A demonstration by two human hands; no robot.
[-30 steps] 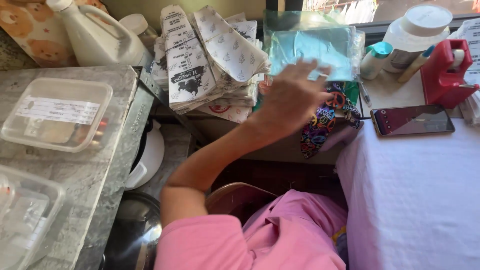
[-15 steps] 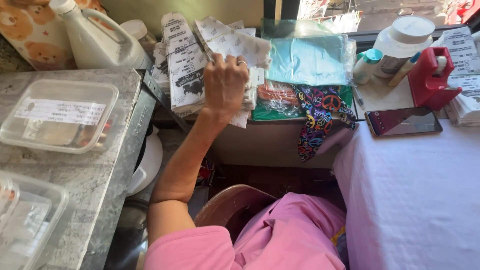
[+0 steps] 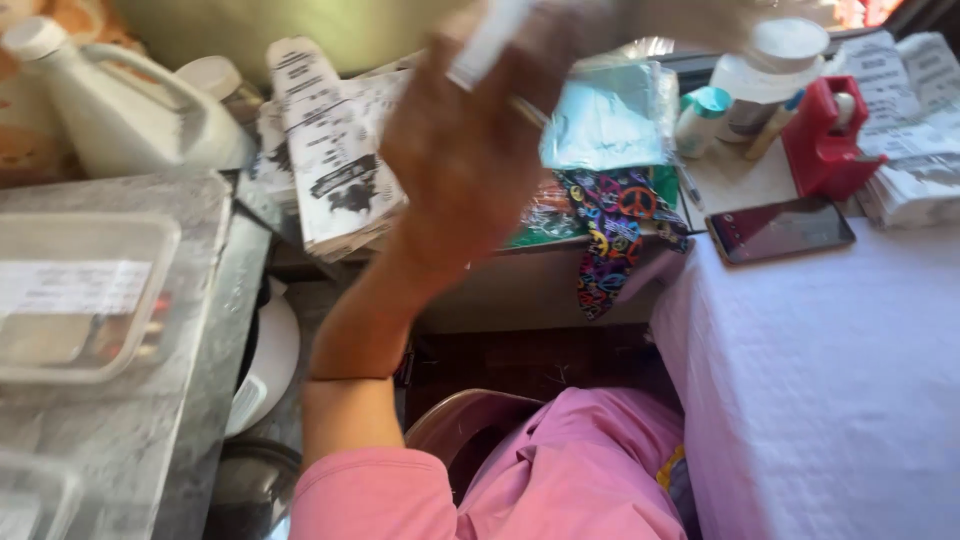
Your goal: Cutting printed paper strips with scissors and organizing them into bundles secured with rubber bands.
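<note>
My left hand [image 3: 470,150] is raised in front of the shelf and blurred by motion. It grips a white printed paper [image 3: 492,38] lifted off the stack of folded printed papers [image 3: 335,175], which leans just left of the hand. The lifted paper runs up out of the top of the view. Behind the hand lie a teal plastic packet [image 3: 610,120] and a dark cloth with colourful peace signs [image 3: 620,235] that hangs over the shelf edge. My right hand is out of view.
A white jug [image 3: 120,110] stands at the back left above clear lidded containers [image 3: 85,300] on a grey stone counter. To the right are a white-clothed table [image 3: 830,400], a dark phone [image 3: 782,230], a red tape dispenser [image 3: 825,145], a white jar [image 3: 770,70] and more papers [image 3: 920,160].
My left hand went from the teal packet to the paper stack, pressed on it, and has now risen toward the camera with a paper in it.
</note>
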